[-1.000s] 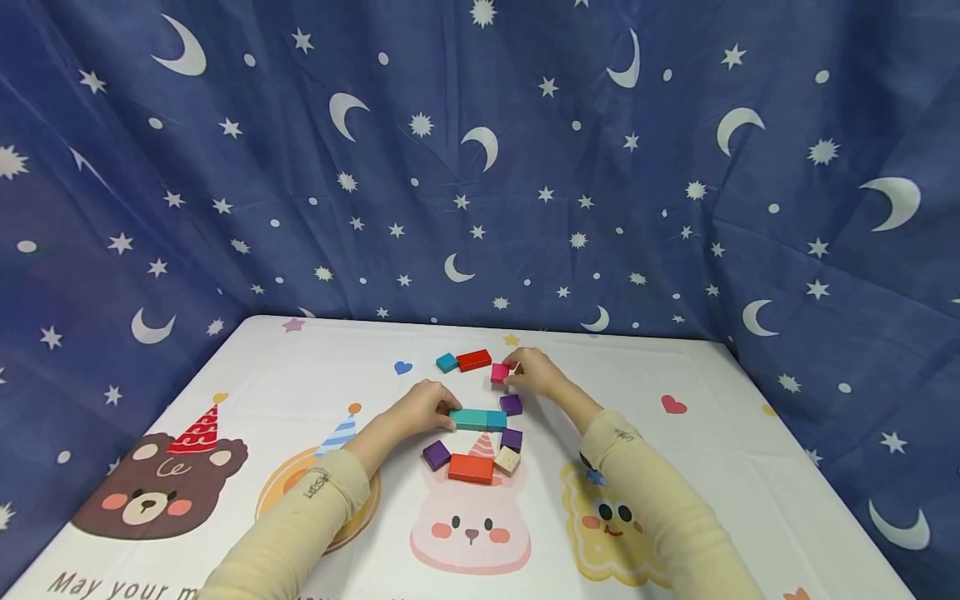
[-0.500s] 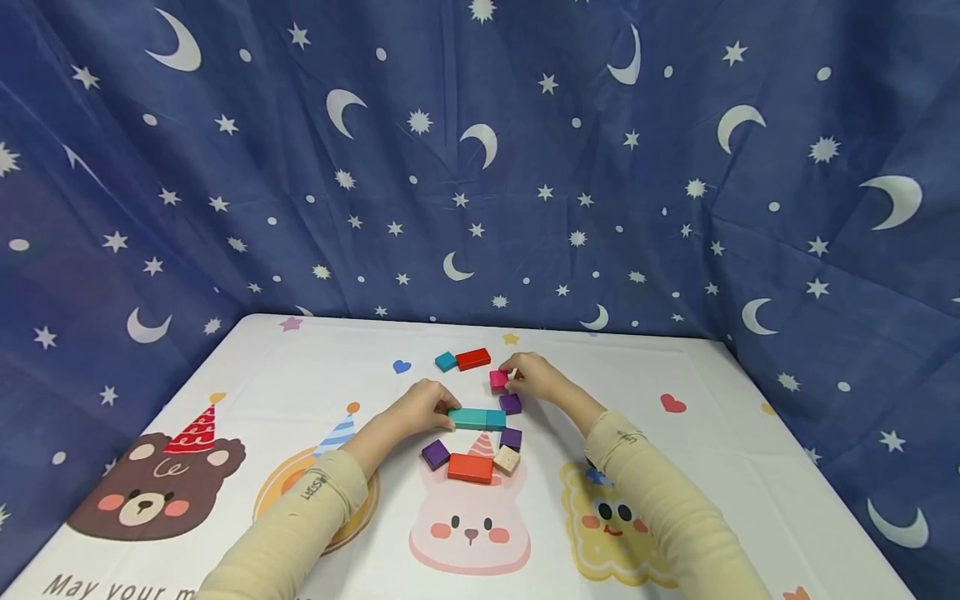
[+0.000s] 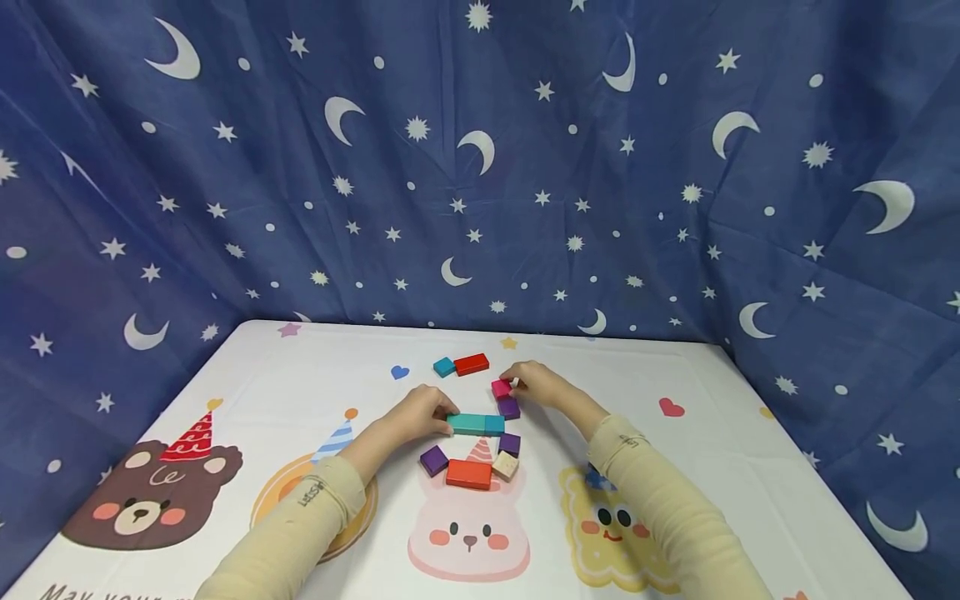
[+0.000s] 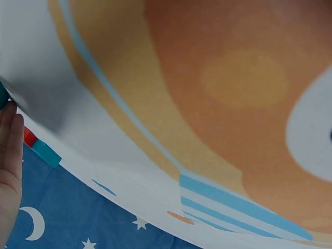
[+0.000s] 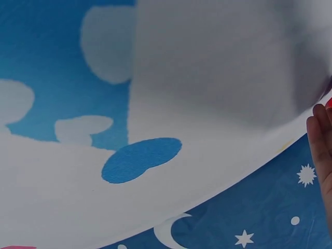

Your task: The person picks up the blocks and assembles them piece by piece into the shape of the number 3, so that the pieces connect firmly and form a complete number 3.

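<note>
In the head view, my left hand (image 3: 420,412) holds the left end of a long teal block (image 3: 468,424) between thumb and fingers. A short blue block (image 3: 494,426) lies against that block's right end. My right hand (image 3: 538,386) pinches a small pink block (image 3: 501,388), which sits right by a purple block (image 3: 509,407). Only fingers show at the edges of both wrist views, where the held pieces are mostly cut off.
Behind lie a red block (image 3: 472,364) and a small blue block (image 3: 444,367), end to end. Nearer are a second purple block (image 3: 509,445), a cream block (image 3: 506,465), an orange-red block (image 3: 468,474) and a third purple block (image 3: 433,460). A printed white cloth (image 3: 300,367) covers the table.
My right hand has drawn the pink block nearer, away from the red block and up to the purple one. The left hand stays at the teal block.
</note>
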### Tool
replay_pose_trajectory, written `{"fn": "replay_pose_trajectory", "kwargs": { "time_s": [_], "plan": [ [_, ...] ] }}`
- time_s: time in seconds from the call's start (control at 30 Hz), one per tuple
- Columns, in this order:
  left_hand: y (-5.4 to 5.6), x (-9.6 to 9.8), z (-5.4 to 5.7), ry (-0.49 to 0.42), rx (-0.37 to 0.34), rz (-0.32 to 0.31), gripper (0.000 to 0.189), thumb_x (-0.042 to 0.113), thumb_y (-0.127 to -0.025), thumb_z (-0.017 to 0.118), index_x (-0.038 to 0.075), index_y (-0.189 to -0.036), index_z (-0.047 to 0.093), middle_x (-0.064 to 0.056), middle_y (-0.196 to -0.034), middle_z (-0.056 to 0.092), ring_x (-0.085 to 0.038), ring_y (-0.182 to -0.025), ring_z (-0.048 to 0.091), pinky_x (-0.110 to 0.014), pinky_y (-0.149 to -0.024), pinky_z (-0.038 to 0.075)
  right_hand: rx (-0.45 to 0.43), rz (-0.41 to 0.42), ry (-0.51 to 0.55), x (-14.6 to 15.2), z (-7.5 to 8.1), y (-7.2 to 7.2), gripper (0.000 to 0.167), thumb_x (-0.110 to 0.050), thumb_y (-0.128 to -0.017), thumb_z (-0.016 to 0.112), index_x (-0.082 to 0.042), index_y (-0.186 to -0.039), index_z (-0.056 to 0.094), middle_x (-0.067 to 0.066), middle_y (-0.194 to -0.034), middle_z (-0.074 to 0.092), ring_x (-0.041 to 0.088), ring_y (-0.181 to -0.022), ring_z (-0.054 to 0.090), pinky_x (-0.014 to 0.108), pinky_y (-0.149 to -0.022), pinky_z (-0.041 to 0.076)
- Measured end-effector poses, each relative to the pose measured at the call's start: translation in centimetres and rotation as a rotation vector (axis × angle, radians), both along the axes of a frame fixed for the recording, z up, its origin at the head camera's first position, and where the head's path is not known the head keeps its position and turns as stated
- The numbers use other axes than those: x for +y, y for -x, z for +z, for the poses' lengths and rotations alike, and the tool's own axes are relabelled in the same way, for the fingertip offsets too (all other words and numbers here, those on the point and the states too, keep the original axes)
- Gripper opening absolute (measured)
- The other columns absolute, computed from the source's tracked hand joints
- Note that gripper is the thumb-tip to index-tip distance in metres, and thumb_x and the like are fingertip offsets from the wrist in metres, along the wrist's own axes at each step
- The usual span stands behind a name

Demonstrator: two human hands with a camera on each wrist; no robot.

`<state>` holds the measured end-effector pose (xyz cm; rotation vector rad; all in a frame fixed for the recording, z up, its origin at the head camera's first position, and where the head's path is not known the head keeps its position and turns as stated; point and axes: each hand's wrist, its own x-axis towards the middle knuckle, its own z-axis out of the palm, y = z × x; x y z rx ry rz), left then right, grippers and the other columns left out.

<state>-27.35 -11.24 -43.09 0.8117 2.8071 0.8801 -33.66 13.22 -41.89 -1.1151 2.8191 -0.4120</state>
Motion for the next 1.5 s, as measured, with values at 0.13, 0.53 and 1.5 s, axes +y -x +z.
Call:
{"fn": "replay_pose_trajectory", "kwargs": {
  "time_s": [0.13, 0.53, 1.5],
  "plan": [
    [0.0, 0.1, -0.2, -0.006, -0.012, 0.007, 0.028, 0.008, -0.073, 0.078, 0.0, -0.099, 0.073, -0.009, -0.093, 0.073, -0.008, -0.075, 0.059, -0.027, -0.075, 0.054, 0.016, 0.032, -0.016, 0.2, -0.2, 0.0, 0.028, 0.003, -0.084, 0.065, 0.004, -0.112, 0.065, 0.016, -0.108, 0.068, 0.025, -0.097, 0.064, 0.031, -0.086, 0.053],
    [0.0, -0.1, -0.2, -0.012, -0.004, -0.007, 0.028, 0.008, -0.073, 0.078, 0.0, -0.099, 0.073, -0.009, -0.091, 0.073, -0.007, -0.073, 0.057, -0.025, -0.072, 0.054, 0.043, 0.054, -0.032, 0.1, -0.7, 0.4, 0.028, 0.003, -0.085, 0.064, 0.003, -0.113, 0.066, 0.015, -0.107, 0.069, 0.024, -0.099, 0.065, 0.034, -0.09, 0.051],
    [0.0, 0.0, -0.8, -0.028, 0.039, -0.02, 0.028, 0.008, -0.073, 0.078, -0.002, -0.099, 0.072, -0.01, -0.09, 0.073, -0.012, -0.072, 0.056, -0.023, -0.069, 0.051, 0.087, 0.018, -0.031, 0.0, -1.1, -0.4, 0.028, 0.006, -0.085, 0.061, 0.002, -0.112, 0.066, 0.013, -0.104, 0.07, 0.024, -0.098, 0.065, 0.036, -0.091, 0.051]
  ]
}}
